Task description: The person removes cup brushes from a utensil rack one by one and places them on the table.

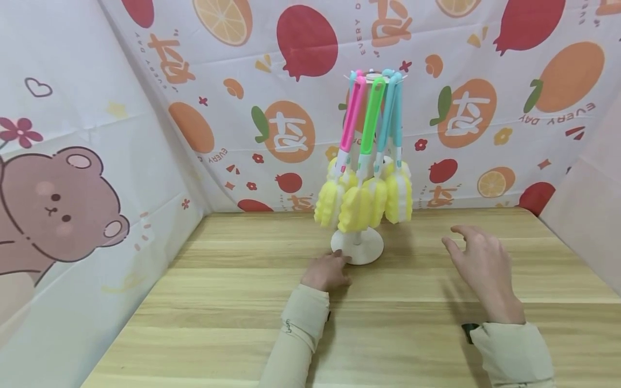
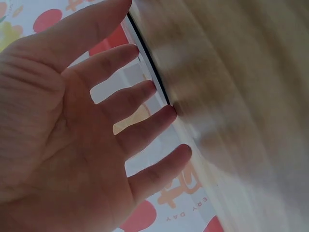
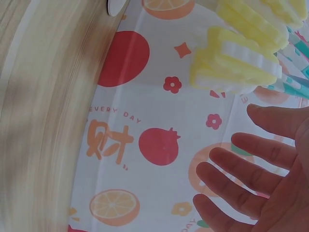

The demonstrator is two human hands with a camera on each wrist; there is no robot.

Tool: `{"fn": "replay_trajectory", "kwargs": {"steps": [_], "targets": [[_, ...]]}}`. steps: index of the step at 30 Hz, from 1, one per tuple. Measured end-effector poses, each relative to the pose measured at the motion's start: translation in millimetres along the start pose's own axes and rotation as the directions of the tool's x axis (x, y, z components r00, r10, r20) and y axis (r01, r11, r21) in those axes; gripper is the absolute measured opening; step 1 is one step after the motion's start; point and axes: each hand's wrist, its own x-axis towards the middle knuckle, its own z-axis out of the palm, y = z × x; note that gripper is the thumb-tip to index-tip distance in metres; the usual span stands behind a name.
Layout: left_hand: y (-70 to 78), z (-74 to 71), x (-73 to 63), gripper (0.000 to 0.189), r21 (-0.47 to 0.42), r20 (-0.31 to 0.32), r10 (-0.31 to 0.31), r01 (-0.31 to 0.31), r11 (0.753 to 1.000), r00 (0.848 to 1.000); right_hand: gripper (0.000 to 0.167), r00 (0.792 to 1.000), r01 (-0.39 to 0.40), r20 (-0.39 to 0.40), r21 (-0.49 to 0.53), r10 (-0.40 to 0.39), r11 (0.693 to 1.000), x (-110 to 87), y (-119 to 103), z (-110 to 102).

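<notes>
Several sponge cup brushes hang from a white rotating-style stand, whose round base [image 1: 368, 252] rests on the table. Their handles are pink [image 1: 353, 113], green [image 1: 372, 116] and light blue [image 1: 388, 118], and the yellow-and-white sponge heads [image 1: 356, 209] point down. At the front left rim of the base is my left hand [image 1: 326, 272], fingers spread and nothing in its palm in the left wrist view. My right hand [image 1: 485, 267] hovers to the right of the stand, fingers relaxed and apart, holding nothing. One sponge head [image 3: 231, 63] shows beyond its thumb in the right wrist view.
The wood-grain table [image 1: 218, 312] spreads around the stand. A fruit-print sheet [image 1: 213, 151] hangs close behind the brushes. On the left rises a white sheet with a bear print [image 1: 63, 205], and another pale sheet [image 1: 592, 178] borders the right side.
</notes>
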Motion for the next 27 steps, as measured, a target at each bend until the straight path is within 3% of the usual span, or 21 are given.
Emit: {"fn": "replay_trajectory", "kwargs": {"steps": [13, 22, 27], "targets": [[-1.2, 2.9, 2.0, 0.051, 0.000, 0.011, 0.002, -0.002, 1.000, 1.000, 0.033, 1.000, -0.018, 0.023, 0.007, 0.018, 1.000, 2.1, -2.4, 1.2], [-0.4, 2.6, 1.7, 0.050, -0.004, 0.007, -0.013, 0.013, 1.000, 1.000, 0.028, 0.997, 0.077, 0.008, 0.051, -0.078, 0.996, 10.7, -12.7, 8.2], [0.8, 2.8, 1.6, 0.050, 0.008, 0.008, -0.005, 0.005, 1.000, 1.000, 0.026, 0.998, 0.061, 0.004, 0.090, -0.061, 0.994, 17.6, -14.2, 11.3]]}}
